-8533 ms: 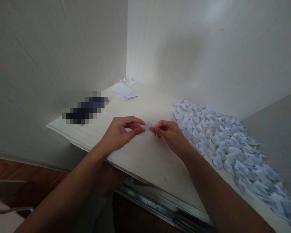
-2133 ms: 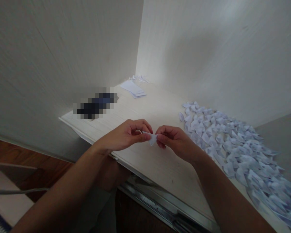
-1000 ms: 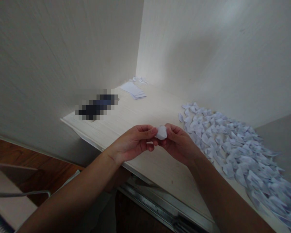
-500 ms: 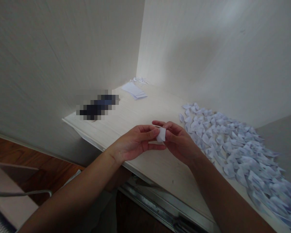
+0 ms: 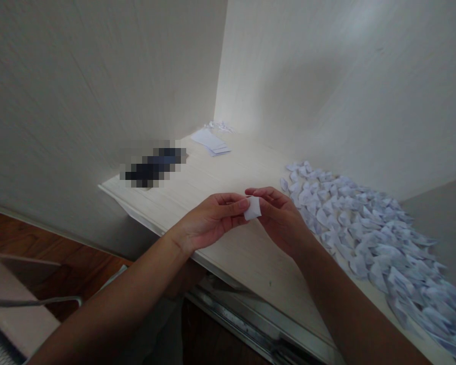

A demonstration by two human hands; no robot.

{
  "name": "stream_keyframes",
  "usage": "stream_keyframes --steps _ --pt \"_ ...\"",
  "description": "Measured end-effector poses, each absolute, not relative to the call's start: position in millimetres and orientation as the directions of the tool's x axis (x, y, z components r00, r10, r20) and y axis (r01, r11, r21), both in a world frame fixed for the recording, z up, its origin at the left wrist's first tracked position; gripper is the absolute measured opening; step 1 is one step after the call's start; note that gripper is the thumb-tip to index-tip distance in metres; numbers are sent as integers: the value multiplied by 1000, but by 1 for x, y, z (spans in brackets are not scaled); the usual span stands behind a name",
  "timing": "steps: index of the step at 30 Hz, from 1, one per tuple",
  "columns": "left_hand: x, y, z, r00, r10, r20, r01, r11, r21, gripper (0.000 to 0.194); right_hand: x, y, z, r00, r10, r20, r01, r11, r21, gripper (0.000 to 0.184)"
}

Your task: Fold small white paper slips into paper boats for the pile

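Observation:
Between my two hands, above the pale tabletop, is a small folded piece of white paper. My left hand pinches its left side, with the thumb on the near face. Against its right edge, the thumb and fingers of my right hand are closed on it too. Fingers partly hide the paper's back. To the right lies a large spread of small folded white paper pieces, close beside my right hand and forearm.
Flat white paper slips lie stacked near the back corner, with thin paper scraps behind them. A blurred-out dark object sits at the left. Panels rise behind the tabletop. Metal drawer runners show below the front edge.
The folded paper has turned slightly between my fingers. My left hand's lower fingers have curled in from their extended position, and my right fingers have drawn in a little.

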State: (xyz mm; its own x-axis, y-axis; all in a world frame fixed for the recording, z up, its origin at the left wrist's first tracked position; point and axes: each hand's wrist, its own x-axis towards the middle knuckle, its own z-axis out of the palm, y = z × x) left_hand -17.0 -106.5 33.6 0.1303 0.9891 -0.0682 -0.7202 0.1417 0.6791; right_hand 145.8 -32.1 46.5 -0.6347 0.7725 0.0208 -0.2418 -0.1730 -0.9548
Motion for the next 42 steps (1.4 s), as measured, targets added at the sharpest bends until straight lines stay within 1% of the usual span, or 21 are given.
stream_keyframes --steps 2,5,8,10,14,17,19,22,26,30,32,36,42 --pt "-15 -106 34 84 995 -48 -693 93 715 29 146 -31 47 -619 785 3 -238 -184 -954 22" --pt "-12 -106 35 -46 999 2 -583 -28 812 29 147 -29 47 -569 822 0 -232 -161 -959 19" --pt "-10 -108 36 -199 977 82 -400 -157 903 27 147 -26 45 -509 860 50 -238 -84 -968 20" --pt "-10 -111 38 -299 942 151 -258 -232 938 23 147 -25 44 -510 855 92 -223 -28 -974 21" --pt "-11 -117 41 -459 826 328 22 -358 933 16 148 -26 44 -589 779 214 -193 122 -974 14" --pt "-14 -119 43 -456 765 455 218 -399 890 14 148 -29 46 -602 752 268 -137 234 -963 9" --pt "-17 -119 44 -426 760 490 286 -401 870 12 148 -31 47 -591 748 302 -101 303 -948 8" --pt "-20 -118 44 -395 774 495 297 -402 866 9 148 -31 46 -578 732 360 -83 386 -919 7" --pt "-22 -117 41 -379 771 512 282 -431 857 7 147 -32 44 -576 723 382 -59 429 -901 10" --pt "-23 -115 37 -333 771 542 262 -477 839 3 145 -34 46 -565 737 371 -55 415 -908 9" --pt "-24 -114 36 -325 793 515 239 -458 856 1 144 -34 47 -555 752 356 -57 392 -918 9" --pt "-23 -112 36 -342 835 432 192 -387 902 2 143 -35 47 -542 772 331 -23 380 -925 9" --pt "-24 -113 38 -376 810 450 188 -409 893 5 142 -38 45 -546 763 346 -9 408 -913 10"
